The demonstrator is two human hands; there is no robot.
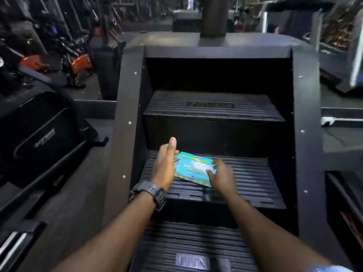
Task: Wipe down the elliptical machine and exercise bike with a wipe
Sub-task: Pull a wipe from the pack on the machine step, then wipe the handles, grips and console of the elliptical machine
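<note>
A pack of wet wipes (193,168) lay between both hands above the middle ribbed step (253,179) of a black stair-climbing machine (127,118). The left hand (164,167), a black watch (150,192) at its wrist, steadied the pack's end with fingers curled round it; the right hand (221,178) pinched the white wipe at its opening. Dark gym equipment (39,134) crowded the left side, orange-trimmed machines (80,62) beyond.
</note>
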